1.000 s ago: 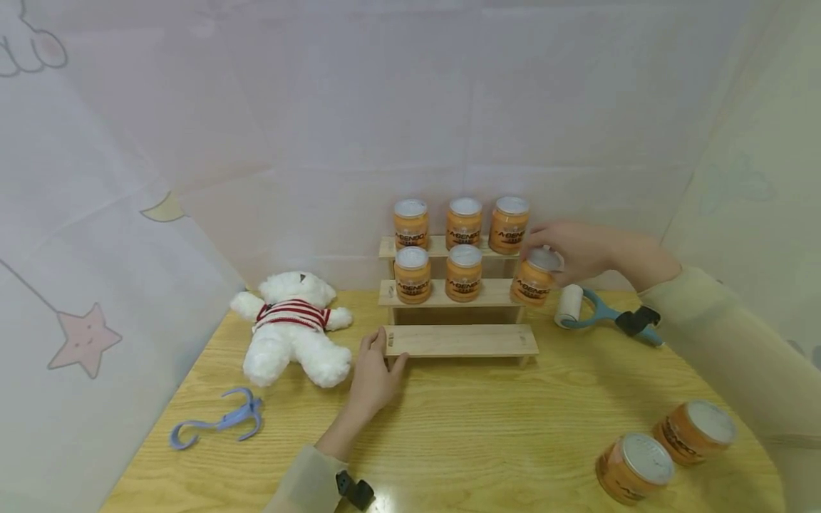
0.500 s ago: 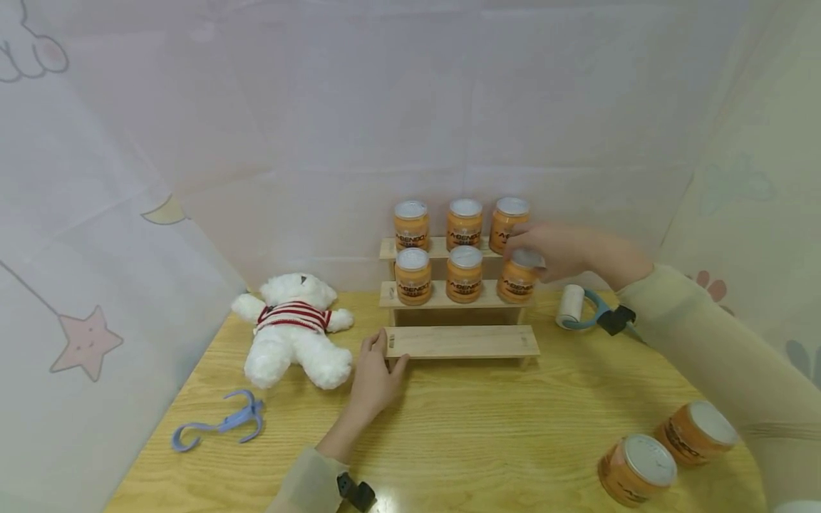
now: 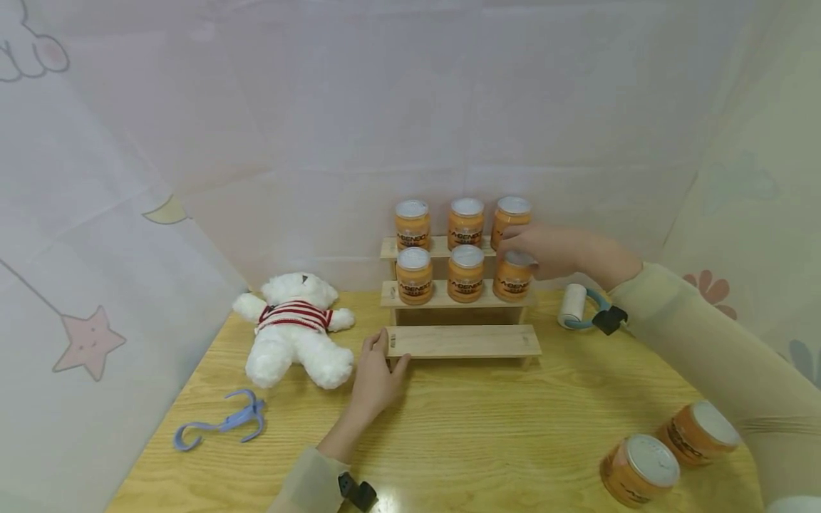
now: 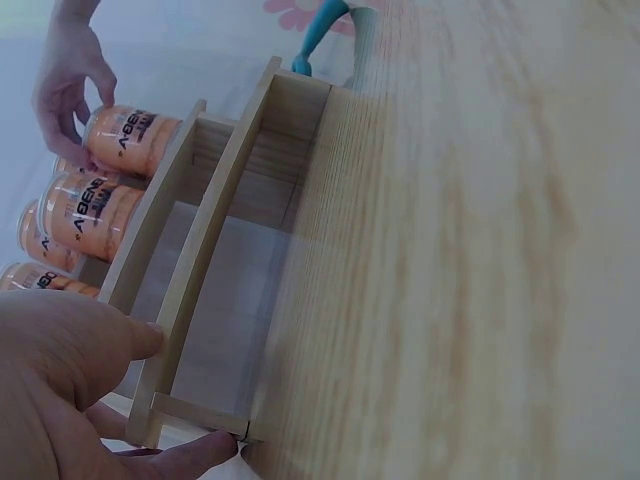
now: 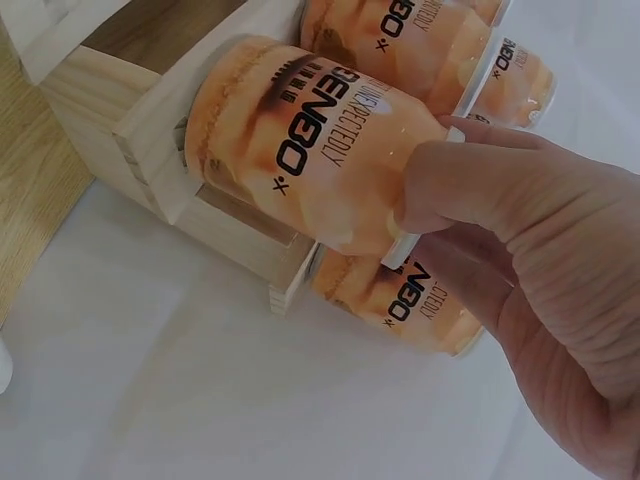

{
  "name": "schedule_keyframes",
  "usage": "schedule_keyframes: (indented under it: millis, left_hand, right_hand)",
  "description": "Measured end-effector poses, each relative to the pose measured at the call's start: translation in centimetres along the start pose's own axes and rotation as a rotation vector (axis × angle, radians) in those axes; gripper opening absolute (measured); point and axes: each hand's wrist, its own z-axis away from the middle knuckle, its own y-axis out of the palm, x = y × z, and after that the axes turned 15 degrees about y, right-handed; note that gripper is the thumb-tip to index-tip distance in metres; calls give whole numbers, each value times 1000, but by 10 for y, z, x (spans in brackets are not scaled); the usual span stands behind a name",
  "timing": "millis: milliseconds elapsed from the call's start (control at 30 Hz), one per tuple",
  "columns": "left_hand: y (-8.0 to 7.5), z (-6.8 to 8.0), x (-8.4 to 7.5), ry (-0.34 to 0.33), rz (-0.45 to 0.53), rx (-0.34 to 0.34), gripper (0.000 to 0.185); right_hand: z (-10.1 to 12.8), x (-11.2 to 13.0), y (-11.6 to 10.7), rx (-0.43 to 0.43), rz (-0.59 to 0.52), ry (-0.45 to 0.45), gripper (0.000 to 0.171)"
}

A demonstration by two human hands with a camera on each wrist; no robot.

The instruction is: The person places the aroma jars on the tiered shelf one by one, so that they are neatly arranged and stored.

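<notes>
A three-step wooden display rack (image 3: 463, 341) stands on the table. My right hand (image 3: 551, 251) grips an orange can (image 3: 513, 280) near its silver lid at the right end of the middle step. In the right wrist view, the thumb (image 5: 440, 185) lies along the can's upper side, and its base is at the step. Two more orange cans share that step, one in the middle (image 3: 465, 276) and one at the left (image 3: 414, 279). Three similar cans line the top step. My left hand (image 3: 375, 375) holds the left end of the lowest step, which is bare.
Two orange cans (image 3: 639, 470) are at the table's front right. A white teddy bear (image 3: 295, 331) in a striped sweater lies left of the rack, behind a blue-purple hooked plastic piece (image 3: 234, 419). A lint roller (image 3: 573, 306) with a blue handle lies right of the rack.
My right hand has carried the can leftward, from past the middle step's right end onto that step, in line with the other two. The left hand has kept its place on the rack.
</notes>
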Motion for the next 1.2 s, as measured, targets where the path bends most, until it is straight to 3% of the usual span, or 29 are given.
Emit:
schedule_keyframes:
  millis: [400, 500, 700, 933, 1100, 1200]
  left_hand:
    - [-2, 0, -1, 6, 6, -2, 77]
    - [-3, -1, 0, 8, -1, -6, 77]
    - [-4, 0, 2, 11, -9, -15, 77]
    - [-7, 1, 3, -8, -10, -14, 76]
    - [-8, 0, 4, -19, -16, -8, 77]
    - [-8, 0, 5, -17, -16, -12, 77]
  right_hand:
    - [10, -1, 2, 8, -61, 9, 60]
    - [18, -4, 1, -25, -99, 8, 59]
    - [41, -14, 0, -123, -149, -6, 53]
    - [70, -27, 4, -136, -225, -2, 49]
    - [92, -32, 9, -151, -199, -1, 51]
    - [103, -36, 16, -206, -184, -37, 53]
